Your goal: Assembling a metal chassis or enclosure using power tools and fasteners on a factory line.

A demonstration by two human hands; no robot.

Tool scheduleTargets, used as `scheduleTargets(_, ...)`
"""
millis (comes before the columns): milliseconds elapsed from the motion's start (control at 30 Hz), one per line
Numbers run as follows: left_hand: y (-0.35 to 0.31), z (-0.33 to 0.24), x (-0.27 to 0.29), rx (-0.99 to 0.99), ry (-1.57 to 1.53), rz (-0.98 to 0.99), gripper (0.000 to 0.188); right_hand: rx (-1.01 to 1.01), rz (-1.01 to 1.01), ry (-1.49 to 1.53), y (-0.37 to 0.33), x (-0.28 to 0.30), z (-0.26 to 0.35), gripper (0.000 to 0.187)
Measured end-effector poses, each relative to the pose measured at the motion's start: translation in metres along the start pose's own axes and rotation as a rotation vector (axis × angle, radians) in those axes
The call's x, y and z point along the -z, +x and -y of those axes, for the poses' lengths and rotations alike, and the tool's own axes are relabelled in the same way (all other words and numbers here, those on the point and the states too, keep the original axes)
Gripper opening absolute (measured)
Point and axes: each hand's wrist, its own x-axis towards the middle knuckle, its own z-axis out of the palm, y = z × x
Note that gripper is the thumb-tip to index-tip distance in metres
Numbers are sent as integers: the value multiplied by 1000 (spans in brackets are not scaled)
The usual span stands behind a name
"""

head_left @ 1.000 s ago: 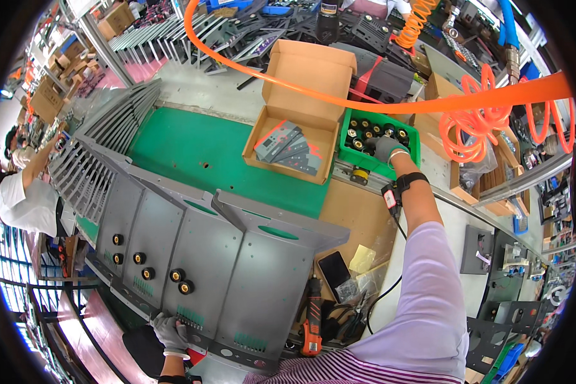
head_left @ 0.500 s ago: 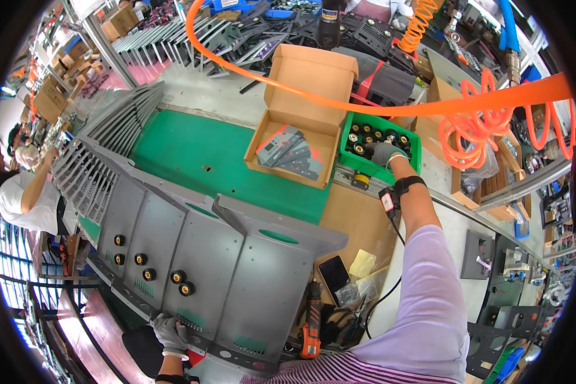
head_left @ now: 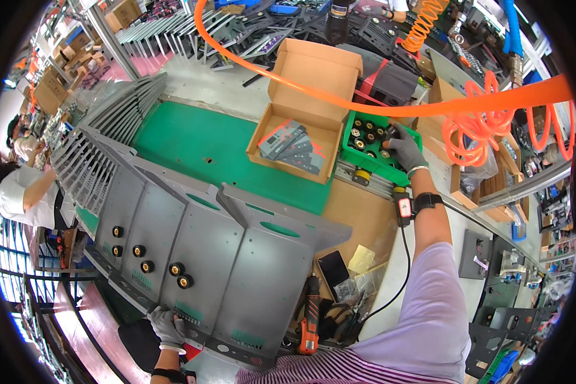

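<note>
In a grey glove, my left hand (head_left: 168, 328) is closed on the near edge of a grey metal panel (head_left: 205, 269). This panel is one of several bent panels lying side by side on the bench. Black round feet with brass-coloured centres (head_left: 177, 269) stand on the panels in small groups. My right hand (head_left: 406, 148), also gloved, reaches over the right side of a green bin (head_left: 372, 166) filled with similar round feet. Its fingers are curled down among them. Whether a foot is pinched there is hidden.
An open cardboard box (head_left: 272, 118) with grey printed cards stands left of the bin. An orange-black power tool (head_left: 310, 320) and a phone (head_left: 333, 267) lie right of the panels. An orange hose (head_left: 281, 84) crosses overhead. Another person (head_left: 25, 192) works at the far left.
My right hand has shifted a little to the right inside the bin, and more of its glove shows. My left hand stays at the panel edge. The view has moved slightly.
</note>
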Motion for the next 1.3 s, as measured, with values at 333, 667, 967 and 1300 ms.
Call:
scheduleTargets(333, -18, 12, 0, 95, -17, 115, 16, -94, 383, 412, -183, -18, 11, 71)
scheduleTargets(667, -17, 16, 8, 43, -76, -13, 22, -237, 807, -477, -314, -165, -17, 61)
scheduleTargets(967, -22, 19, 8, 146, -106, 27, 18, 294, 761, -1381, -332, -295, -65, 55)
scheduleTargets(1300, -24, 18, 7, 101, -135, -69, 18, -13, 642, -970, -321, -233, -57, 60)
